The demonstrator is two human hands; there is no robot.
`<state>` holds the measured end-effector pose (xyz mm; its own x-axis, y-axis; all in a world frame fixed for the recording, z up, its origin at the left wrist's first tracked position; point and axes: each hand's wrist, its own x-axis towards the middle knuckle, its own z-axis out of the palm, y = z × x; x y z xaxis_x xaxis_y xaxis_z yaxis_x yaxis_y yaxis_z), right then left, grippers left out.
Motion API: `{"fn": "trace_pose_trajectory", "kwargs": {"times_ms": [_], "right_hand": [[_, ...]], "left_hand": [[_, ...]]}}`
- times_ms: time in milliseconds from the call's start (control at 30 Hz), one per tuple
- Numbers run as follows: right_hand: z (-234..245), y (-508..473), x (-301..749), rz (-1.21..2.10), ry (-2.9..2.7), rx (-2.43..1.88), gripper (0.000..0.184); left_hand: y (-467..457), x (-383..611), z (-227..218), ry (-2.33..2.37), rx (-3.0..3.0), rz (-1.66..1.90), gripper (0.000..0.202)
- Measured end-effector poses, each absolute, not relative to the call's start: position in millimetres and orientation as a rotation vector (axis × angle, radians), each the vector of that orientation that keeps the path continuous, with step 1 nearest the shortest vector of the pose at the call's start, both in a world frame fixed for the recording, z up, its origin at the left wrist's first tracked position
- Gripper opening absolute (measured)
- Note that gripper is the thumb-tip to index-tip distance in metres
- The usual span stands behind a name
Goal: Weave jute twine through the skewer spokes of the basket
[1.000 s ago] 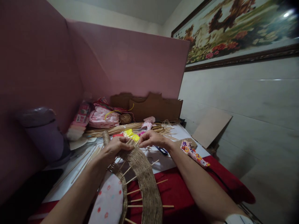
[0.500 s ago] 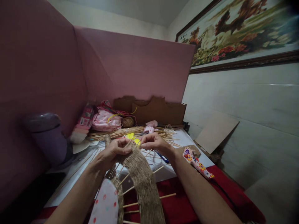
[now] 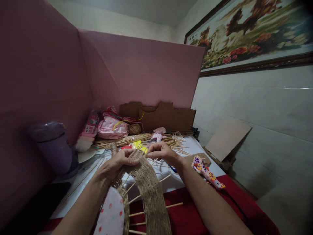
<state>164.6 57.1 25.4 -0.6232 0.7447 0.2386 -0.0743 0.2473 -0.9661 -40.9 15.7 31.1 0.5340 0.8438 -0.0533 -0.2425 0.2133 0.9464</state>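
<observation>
woven band cropped btm, painting top-R

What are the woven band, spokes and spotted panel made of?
Woven band: probably jute twine, matt, with coarse brown strands. Spokes: likely bare wood or bamboo, pale and straight. Spotted panel: perhaps cloth, matt with printed-looking dots; paper possible.

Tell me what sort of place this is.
Likely a craft corner, perhaps in a home: a woven piece, a bundle of sticks, and a framed picture on the wall.
</observation>
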Motion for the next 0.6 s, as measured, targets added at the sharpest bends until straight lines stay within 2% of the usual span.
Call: {"fn": "trace_pose_trajectory", "kwargs": {"times_ms": [333, 600], "right_hand": [[22.0, 58.8, 164.2, 1.537, -1.756, -0.687, 0.024], [19.2, 60.4, 164.5, 1.512, -1.760, -0.667, 0.022]], "left_hand": [[16.9, -41.5, 30.4, 0.694, 1.110, 0.827, 0.035], [16.0, -40.0, 32.8, 0.702, 1.097, 0.853, 0.027]]}}
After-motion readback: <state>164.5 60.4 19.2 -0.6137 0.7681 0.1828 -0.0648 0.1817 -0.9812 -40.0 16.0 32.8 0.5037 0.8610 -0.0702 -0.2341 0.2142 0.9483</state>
